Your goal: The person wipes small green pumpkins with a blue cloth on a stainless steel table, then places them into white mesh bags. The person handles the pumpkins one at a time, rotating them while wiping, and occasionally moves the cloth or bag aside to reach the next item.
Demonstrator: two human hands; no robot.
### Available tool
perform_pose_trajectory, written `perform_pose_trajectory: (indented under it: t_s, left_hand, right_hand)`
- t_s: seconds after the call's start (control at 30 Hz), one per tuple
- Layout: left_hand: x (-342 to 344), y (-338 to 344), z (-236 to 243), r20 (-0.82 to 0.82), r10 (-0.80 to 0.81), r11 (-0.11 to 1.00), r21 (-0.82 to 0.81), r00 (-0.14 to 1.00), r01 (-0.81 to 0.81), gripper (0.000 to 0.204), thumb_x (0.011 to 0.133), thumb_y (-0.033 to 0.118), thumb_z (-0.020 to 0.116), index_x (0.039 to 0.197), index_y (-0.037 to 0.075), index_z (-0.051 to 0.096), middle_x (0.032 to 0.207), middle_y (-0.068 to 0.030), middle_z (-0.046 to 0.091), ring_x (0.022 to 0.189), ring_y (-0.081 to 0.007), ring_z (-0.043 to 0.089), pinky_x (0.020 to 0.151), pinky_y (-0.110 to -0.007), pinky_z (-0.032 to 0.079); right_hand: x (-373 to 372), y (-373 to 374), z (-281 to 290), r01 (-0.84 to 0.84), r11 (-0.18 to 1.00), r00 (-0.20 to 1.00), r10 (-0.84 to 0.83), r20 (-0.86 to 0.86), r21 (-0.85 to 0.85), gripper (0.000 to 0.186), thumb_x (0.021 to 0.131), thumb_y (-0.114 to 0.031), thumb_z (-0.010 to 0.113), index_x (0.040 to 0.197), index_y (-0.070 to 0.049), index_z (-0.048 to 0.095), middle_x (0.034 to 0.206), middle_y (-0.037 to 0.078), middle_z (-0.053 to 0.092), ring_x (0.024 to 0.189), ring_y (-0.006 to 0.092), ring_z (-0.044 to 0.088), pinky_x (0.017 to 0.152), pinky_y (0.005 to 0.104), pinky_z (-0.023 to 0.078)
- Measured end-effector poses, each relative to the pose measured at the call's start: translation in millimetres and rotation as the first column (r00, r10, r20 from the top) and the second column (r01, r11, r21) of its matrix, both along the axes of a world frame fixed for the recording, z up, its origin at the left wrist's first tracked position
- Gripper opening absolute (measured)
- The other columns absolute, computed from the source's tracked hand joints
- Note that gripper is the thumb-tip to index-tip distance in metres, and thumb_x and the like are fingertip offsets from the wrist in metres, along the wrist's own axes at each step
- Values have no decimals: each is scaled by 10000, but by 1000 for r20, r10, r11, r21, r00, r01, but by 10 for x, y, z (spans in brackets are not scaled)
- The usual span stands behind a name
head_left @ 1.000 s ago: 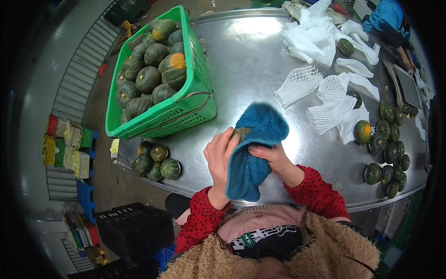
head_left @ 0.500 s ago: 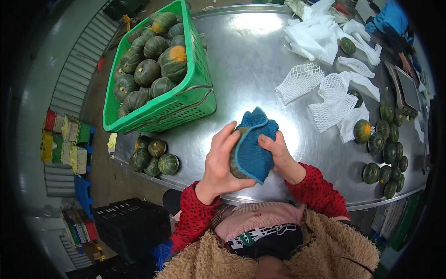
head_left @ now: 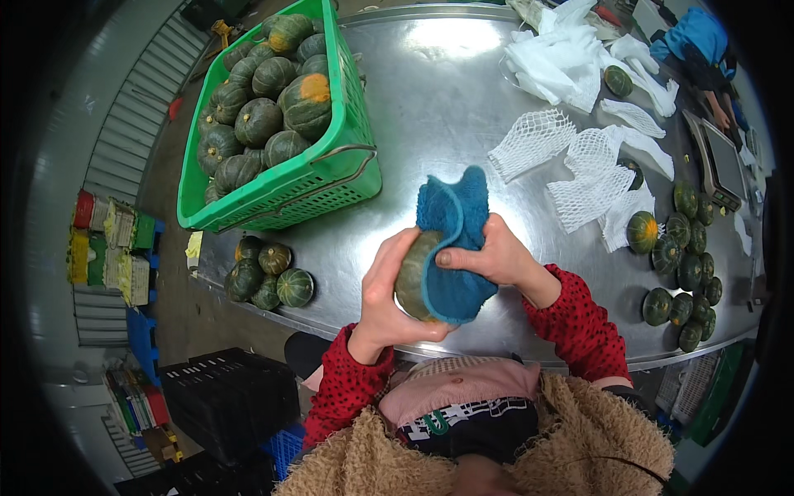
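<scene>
A dark green pumpkin is held up over the near edge of the metal table, wrapped on its right side by a blue cloth. My left hand is closed round the pumpkin's left side, thumb and fingers spread over its top and bottom. With my right hand I grip the cloth and press it against the pumpkin, the thumb lying on the cloth's front. The pumpkin's right part is hidden beneath the cloth.
A green crate full of pumpkins stands at the far left of the metal table. Several small pumpkins sit at the left edge, more at the right. White foam net sleeves and a scale lie right; a person is beyond.
My right hand has shifted the cloth over the pumpkin, baring more of its left side. The cloth's upper end stands higher now. My left hand keeps hold of the pumpkin.
</scene>
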State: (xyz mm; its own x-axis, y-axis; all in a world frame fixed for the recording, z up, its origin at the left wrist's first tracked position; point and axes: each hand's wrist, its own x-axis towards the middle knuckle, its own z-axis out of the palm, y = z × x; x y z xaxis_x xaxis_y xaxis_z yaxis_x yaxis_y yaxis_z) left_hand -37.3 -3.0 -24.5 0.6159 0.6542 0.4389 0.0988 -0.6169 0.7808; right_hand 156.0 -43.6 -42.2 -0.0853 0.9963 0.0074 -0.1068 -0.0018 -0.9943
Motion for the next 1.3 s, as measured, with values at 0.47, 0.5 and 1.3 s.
perform_pose_trajectory:
  t_s: [0.47, 0.5, 1.3]
  left_hand:
    - [-74, -9, -146, 135, -2, 946, -321, 991, 46, 964, 428, 148, 847, 1295, -32, 464, 1234, -155, 550, 1103, -245, 573, 945, -365, 462]
    - [-71, -11, -131, 115, -1, 956, -293, 993, 35, 966, 429, 153, 847, 1295, -34, 463, 1229, -161, 550, 1095, -250, 576, 941, -365, 464]
    - [-2, -239, -252, 35, 285, 900, 334, 958, -280, 819, 641, 47, 790, 1321, -72, 348, 1226, -266, 523, 1066, -394, 573, 927, -416, 468]
  right_hand:
    - [0, -76, -144, -138, 990, 975, 141, -174, 29, 578, 786, -224, 747, 1255, 15, 509, 1163, 87, 585, 1077, 164, 537, 955, 316, 424]
    - [-2, -75, -131, -143, 989, 976, 148, -159, 42, 575, 786, -235, 748, 1248, 15, 515, 1156, 86, 589, 1069, 164, 542, 950, 316, 427]
    - [-167, -81, 56, 63, 997, 896, -37, -442, 45, 548, 720, -133, 731, 1198, 23, 513, 1114, 95, 606, 1028, 164, 574, 920, 310, 452]
